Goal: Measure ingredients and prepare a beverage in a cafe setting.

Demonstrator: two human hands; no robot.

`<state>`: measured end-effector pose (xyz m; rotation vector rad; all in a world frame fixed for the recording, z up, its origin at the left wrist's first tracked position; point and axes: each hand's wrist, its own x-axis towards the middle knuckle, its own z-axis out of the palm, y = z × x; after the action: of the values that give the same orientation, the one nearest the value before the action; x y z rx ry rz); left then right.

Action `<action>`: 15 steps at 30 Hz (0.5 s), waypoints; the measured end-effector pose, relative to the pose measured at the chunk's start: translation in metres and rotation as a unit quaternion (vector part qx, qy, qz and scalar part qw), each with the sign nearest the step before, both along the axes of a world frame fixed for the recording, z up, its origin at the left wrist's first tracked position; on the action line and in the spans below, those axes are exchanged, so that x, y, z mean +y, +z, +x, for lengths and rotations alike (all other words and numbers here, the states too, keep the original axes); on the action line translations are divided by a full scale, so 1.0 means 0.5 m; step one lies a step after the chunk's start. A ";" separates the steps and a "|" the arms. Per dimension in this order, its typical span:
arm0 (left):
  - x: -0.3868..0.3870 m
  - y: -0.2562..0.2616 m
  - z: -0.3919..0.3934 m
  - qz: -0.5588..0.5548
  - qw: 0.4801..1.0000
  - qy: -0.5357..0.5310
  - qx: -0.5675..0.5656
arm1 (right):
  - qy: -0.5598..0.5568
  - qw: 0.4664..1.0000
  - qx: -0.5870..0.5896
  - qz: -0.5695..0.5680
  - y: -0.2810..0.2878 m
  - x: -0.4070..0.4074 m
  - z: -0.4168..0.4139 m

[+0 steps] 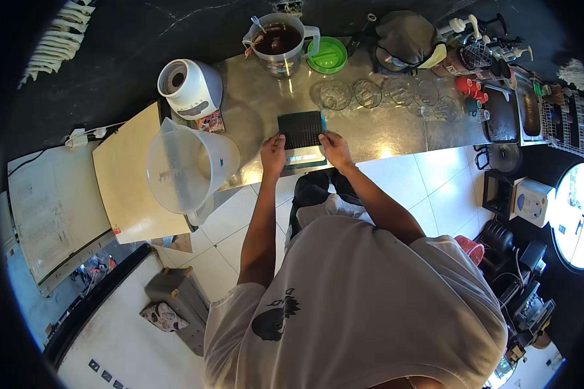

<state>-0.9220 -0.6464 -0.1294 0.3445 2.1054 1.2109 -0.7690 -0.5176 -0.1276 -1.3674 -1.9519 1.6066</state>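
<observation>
A digital scale (pixel 302 156) with a lit display and a black ribbed mat (pixel 301 130) on top lies at the front edge of the steel counter. My left hand (pixel 274 154) grips its left side, thumb on the mat's edge. On the opposite side, my right hand (pixel 336 150) holds the right edge in the same way. Behind it stands a clear plastic jug (pixel 283 63) of dark liquid, beside a green lid (pixel 327 55). A large empty translucent jug (pixel 180 165) is to the left.
Several upturned glasses (pixel 368 93) line the counter to the right, before a dark cloth (pixel 406 36) and pump bottles (pixel 467 26). A white appliance base (pixel 192 90) stands at left. Farther right are red cups (pixel 468 87), a sink (pixel 501 114) and a wire dish rack (pixel 567 124).
</observation>
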 end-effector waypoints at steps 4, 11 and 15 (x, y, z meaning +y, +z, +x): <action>0.007 0.013 0.000 -0.006 1.000 -0.019 -0.017 | -0.008 1.000 0.015 0.021 0.009 0.000 0.001; -0.001 -0.002 0.007 -0.007 1.000 0.000 -0.007 | 0.000 1.000 -0.006 0.008 0.001 0.007 0.000; -0.017 -0.011 0.026 0.054 0.998 0.033 -0.011 | -0.040 0.999 -0.006 0.018 -0.014 -0.001 0.006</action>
<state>-0.9090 -0.6547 -0.1350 0.3101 2.0512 1.3654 -0.7661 -0.5180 -0.1344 -1.4248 -1.8980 1.5224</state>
